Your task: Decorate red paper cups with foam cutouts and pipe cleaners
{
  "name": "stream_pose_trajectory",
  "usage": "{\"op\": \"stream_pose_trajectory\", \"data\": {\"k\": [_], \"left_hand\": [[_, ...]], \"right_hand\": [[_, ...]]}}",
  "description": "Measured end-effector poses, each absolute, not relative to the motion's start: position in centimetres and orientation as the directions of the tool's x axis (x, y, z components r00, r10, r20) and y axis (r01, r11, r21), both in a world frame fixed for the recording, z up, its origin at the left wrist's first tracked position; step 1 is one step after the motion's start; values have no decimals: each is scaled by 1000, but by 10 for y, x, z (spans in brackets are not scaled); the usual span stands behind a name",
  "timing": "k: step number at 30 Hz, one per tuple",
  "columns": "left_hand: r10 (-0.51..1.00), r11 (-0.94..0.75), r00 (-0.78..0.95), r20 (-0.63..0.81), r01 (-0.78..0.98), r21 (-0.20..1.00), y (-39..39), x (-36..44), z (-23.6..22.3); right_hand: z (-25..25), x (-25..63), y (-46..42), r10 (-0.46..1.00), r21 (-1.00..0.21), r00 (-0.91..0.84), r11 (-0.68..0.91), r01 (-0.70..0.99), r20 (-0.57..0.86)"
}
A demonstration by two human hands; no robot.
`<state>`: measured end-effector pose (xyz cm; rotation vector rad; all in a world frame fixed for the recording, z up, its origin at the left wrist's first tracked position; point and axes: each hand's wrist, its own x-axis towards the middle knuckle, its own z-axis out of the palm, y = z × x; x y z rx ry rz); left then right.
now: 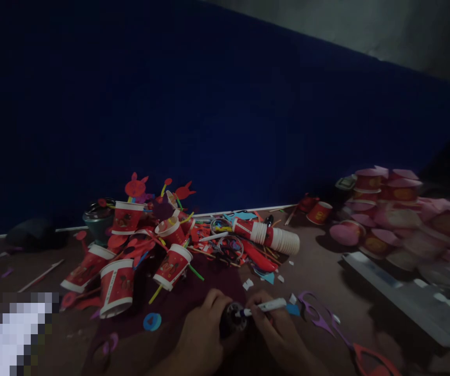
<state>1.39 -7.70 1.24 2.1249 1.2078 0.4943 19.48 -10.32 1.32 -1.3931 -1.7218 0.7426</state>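
Observation:
My left hand (201, 331) is curled around a small dark round object (233, 319) low in the middle of the view. My right hand (277, 329) pinches a white marker pen (266, 307) whose tip touches that dark object. Both hands rest low over a brown table (315, 266). Just beyond them lies a heap of red paper cups (117, 284) with coloured straws and red paper cut-outs stuck in them. A sideways stack of red-and-white cups (272, 236) lies behind my right hand.
Purple-handled scissors (319, 316) and red-handled scissors (374, 360) lie right of my hands. Pink-lidded cups (389, 209) pile up at the right beside a flat grey tray (401, 297). A dark blue wall (209, 115) backs the table. Paper scraps litter the surface.

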Motion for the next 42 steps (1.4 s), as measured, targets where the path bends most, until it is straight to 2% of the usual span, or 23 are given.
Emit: {"op": "stream_pose_trajectory", "data": {"k": [6,10,13,17,22,25,30,34,39,42], "left_hand": [[852,-376,522,-41,664,647,-77,14,15],[848,-378,528,-31,646,663,-76,14,18],[852,-352,518,-71,669,654,-75,15,21],[858,-325,500,-119,706,629,-74,16,20],[855,-351,511,-87,694,629,-72,15,11],[854,-365,514,-78,701,613,-70,15,7],[855,-361,506,-119,742,565,-71,16,12],[870,-341,479,-121,759,555,-74,17,21],[860,-288,468,-204,775,563,-72,18,26],[861,-292,464,-209,786,545,-72,17,26]], "right_hand": [[12,194,-104,963,-787,-145,269,555,227],[15,194,-104,943,-719,-236,333,611,236],[19,193,-105,898,-601,-322,440,667,300],[25,189,-106,770,-365,-453,621,694,449],[27,180,-107,733,-170,-528,639,750,429],[29,174,-106,739,-100,-528,615,782,419],[43,162,-97,826,-79,-506,538,839,248],[57,157,-82,923,-100,-381,385,917,64],[59,163,-65,969,-253,-222,190,949,-107],[49,173,-65,977,-392,-194,146,908,-87]]}}
